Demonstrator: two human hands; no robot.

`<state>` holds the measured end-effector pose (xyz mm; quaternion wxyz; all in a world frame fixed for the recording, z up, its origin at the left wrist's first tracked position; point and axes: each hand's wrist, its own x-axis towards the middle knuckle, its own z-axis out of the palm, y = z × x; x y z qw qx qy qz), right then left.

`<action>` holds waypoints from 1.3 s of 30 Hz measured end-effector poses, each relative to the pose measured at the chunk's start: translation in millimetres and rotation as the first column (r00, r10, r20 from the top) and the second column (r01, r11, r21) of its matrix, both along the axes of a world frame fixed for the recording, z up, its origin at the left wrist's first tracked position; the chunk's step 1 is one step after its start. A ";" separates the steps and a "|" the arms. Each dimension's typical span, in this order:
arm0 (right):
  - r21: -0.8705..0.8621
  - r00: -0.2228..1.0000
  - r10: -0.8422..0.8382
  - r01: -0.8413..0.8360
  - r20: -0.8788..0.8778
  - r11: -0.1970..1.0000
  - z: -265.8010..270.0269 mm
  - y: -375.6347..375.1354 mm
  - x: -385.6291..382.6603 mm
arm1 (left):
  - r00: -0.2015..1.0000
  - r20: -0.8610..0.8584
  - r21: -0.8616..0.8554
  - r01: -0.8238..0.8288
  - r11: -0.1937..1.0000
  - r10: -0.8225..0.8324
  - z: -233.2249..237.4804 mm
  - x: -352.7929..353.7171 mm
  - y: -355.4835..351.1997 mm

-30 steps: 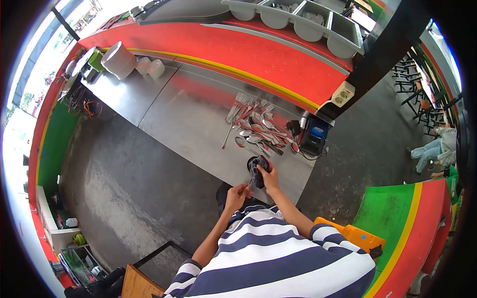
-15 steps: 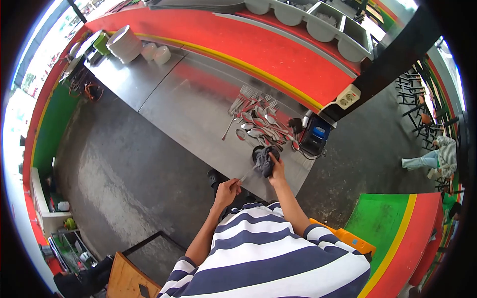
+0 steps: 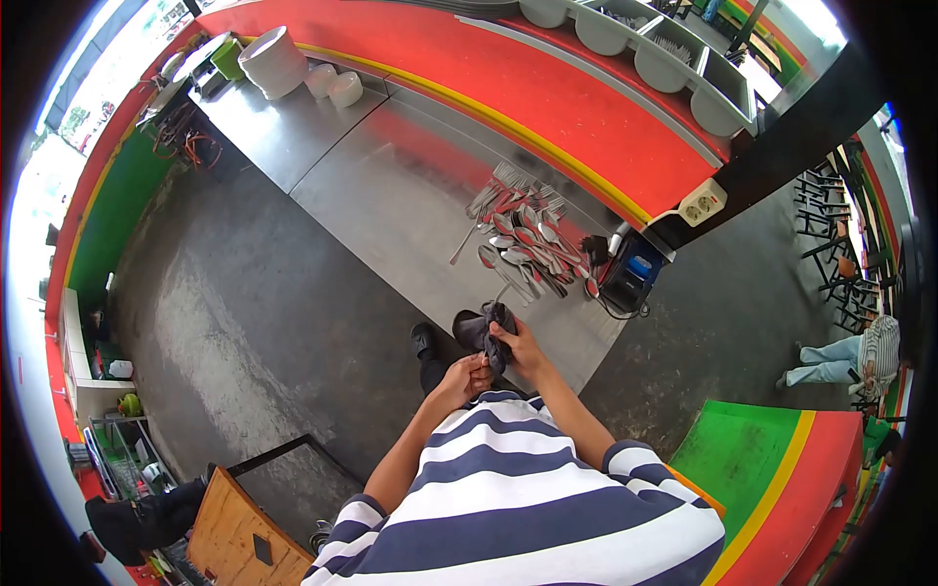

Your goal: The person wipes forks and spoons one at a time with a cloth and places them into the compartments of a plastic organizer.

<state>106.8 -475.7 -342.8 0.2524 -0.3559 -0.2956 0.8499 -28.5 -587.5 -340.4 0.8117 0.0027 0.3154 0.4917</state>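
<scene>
My right hand (image 3: 521, 347) is closed on a dark cloth (image 3: 498, 337), bunched up near the front edge of the steel counter (image 3: 401, 186). Close beside it, my left hand (image 3: 466, 379) has its fingers pinched at the cloth's lower end. A thin metal utensil (image 3: 503, 291) sticks out above the cloth; its other end is hidden in the folds. Beyond my hands, a pile of spoons and forks (image 3: 528, 234) lies on the counter.
White plates (image 3: 274, 63) and bowls (image 3: 345, 89) stand at the counter's far left. A black device (image 3: 630, 278) sits at its right end, below a power socket (image 3: 703, 202). Grey cutlery bins (image 3: 674, 54) rest on the red ledge. A person (image 3: 870, 356) is at the far right.
The cloth and my right hand have moved left and towards me. My left hand has come up against the cloth; the utensil now points out of the cloth's far side. The view has shifted slightly.
</scene>
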 end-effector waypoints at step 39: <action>0.584 0.967 -0.253 0.194 0.020 0.789 51.2 29.8 4.1 | 0.491 -0.868 0.170 0.146 0.975 0.078 27.2 -23.5 -3.1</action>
